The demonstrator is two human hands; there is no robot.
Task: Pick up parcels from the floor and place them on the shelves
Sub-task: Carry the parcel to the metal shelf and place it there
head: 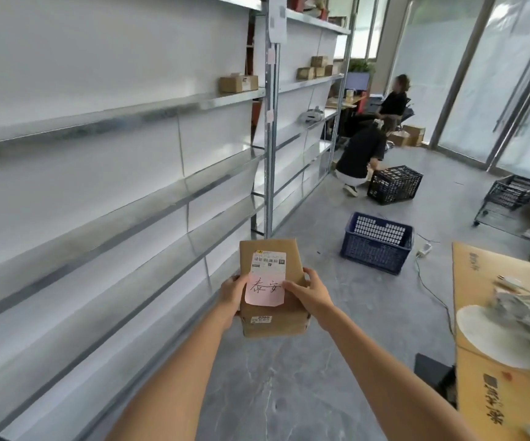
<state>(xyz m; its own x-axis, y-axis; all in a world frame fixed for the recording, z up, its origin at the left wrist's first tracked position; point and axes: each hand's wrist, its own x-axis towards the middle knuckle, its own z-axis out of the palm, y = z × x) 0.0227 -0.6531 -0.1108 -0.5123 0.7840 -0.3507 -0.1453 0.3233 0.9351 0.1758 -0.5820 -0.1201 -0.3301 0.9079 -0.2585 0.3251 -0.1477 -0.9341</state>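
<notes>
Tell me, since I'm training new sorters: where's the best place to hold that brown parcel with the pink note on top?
Grip the parcel by its two long side faces, one hand from each side, as the left hand and right hand do now. It is a small flat-sided box, so opposed palms should clamp it squarely. Keep thumbs near the edges so the pink note and label stay readable.

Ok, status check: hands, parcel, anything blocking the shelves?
Left hand and right hand both on parcel. Held mid-air, off floor. Shelves on left; nothing in the way.

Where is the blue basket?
The blue basket sits on the grey floor, right of the shelves, beyond the held parcel, nearer than the black crate.
</notes>
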